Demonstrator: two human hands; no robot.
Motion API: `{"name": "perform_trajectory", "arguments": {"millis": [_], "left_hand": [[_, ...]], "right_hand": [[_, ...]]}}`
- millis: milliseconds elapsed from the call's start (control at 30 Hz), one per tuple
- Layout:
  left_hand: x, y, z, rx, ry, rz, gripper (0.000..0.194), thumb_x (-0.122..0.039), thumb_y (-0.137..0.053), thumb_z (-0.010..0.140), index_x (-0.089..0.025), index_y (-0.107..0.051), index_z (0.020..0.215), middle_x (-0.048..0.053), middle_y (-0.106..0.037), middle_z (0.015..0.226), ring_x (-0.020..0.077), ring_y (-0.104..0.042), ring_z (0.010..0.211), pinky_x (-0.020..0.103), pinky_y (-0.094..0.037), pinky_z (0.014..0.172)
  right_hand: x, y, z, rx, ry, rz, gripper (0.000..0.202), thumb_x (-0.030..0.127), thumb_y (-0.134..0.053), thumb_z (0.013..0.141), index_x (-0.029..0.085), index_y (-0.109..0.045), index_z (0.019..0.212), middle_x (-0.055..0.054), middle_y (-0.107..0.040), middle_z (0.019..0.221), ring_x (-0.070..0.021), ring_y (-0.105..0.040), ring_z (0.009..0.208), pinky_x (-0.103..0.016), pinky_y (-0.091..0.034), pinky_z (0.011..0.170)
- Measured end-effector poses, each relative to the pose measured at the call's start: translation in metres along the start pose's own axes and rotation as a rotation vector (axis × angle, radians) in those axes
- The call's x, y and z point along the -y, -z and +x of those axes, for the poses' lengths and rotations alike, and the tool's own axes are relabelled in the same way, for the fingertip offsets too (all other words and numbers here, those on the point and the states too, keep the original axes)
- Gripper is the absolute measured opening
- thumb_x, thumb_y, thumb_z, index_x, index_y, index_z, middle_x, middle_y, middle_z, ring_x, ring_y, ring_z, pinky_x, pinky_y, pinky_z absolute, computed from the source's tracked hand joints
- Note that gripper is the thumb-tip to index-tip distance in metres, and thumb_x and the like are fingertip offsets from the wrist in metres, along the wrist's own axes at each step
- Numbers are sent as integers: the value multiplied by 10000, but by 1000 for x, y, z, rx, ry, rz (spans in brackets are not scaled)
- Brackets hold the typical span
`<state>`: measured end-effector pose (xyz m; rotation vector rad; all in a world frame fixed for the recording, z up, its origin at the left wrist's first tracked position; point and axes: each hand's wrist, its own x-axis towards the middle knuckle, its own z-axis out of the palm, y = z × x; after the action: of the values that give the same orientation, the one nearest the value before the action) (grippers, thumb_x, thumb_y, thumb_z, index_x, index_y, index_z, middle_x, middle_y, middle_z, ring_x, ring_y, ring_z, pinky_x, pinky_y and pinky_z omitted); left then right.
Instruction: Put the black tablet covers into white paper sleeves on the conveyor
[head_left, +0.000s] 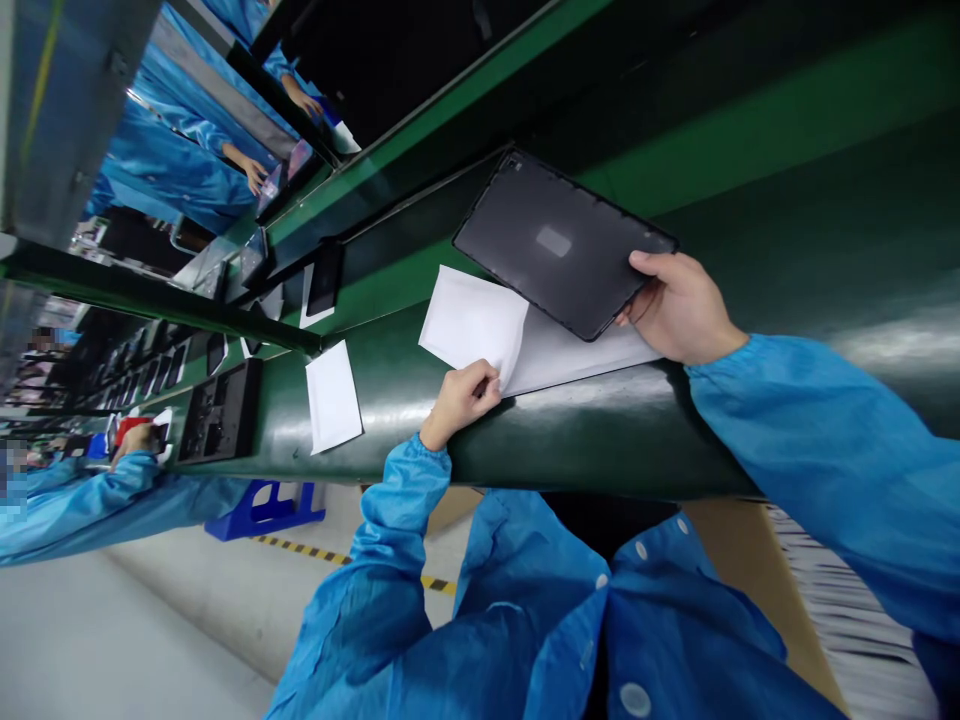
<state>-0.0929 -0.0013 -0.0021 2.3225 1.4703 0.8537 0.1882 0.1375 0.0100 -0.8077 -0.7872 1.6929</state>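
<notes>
A dark, flat tablet-shaped panel point(559, 245) is gripped at its right corner by my right hand point(679, 305), thumb on top and fingers beneath. It is tilted above the green work surface point(405, 420). Under it lies a white sheet or sleeve point(476, 315), its left part folded up. My left hand point(463, 400) pinches the near edge of this white sheet, fingers closed. The panel hides part of the sheet.
Another white sheet point(334, 397) lies to the left, with a black tray point(221, 412) beyond it. Farther off are a dark device point(325, 278) and rows of devices. A green frame bar point(161, 302) crosses the left side. Blue-sleeved people work across and at the left.
</notes>
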Motion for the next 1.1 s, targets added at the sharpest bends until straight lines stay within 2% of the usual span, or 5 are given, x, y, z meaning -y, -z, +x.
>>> {"name": "perform_trajectory", "arguments": {"millis": [200, 400, 667, 833, 1100], "left_hand": [[-3, 1, -2, 56, -30, 3, 368, -404, -502, 1132, -211, -660, 862, 1, -641, 720, 115, -564, 608, 258, -441, 624], [41, 24, -1, -371, 266, 206, 257, -419, -575, 1074, -221, -657, 933, 83, -679, 920, 226, -636, 886, 377, -528, 837], [86, 47, -4, -126, 659, 393, 764, -542, -793, 891, -267, -535, 1556, 185, -534, 1556, 430, -513, 1393, 622, -443, 1162], [97, 55, 9, -121, 616, 332, 729, -551, -880, 823, -237, -647, 1440, 146, -622, 1321, 365, -564, 1273, 544, -472, 1145], [108, 57, 5, -340, 649, 223, 288, -464, -737, 953, -203, -651, 868, 0, -574, 748, 168, -540, 753, 336, -464, 731]], "right_hand": [[0, 1, 1, 8, 7, -20, 375, 452, -892, 631, 242, -622, 784, 9, -597, 566, -180, -532, 446, -322, -369, 394], [-3, 4, 2, -5, 12, -39, 356, 476, -888, 659, 230, -669, 794, -2, -601, 591, -177, -524, 468, -326, -395, 408], [-1, 3, 1, -17, -2, -48, 396, 470, -892, 642, 217, -653, 831, -14, -593, 602, -194, -541, 476, -326, -388, 400], [-2, 5, 1, 4, 4, -67, 383, 496, -883, 674, 233, -634, 798, -8, -595, 597, -184, -539, 488, -322, -400, 412], [-3, 6, 2, -9, -26, -56, 455, 521, -929, 629, 244, -626, 827, -6, -600, 642, -244, -660, 609, -331, -440, 419]]}}
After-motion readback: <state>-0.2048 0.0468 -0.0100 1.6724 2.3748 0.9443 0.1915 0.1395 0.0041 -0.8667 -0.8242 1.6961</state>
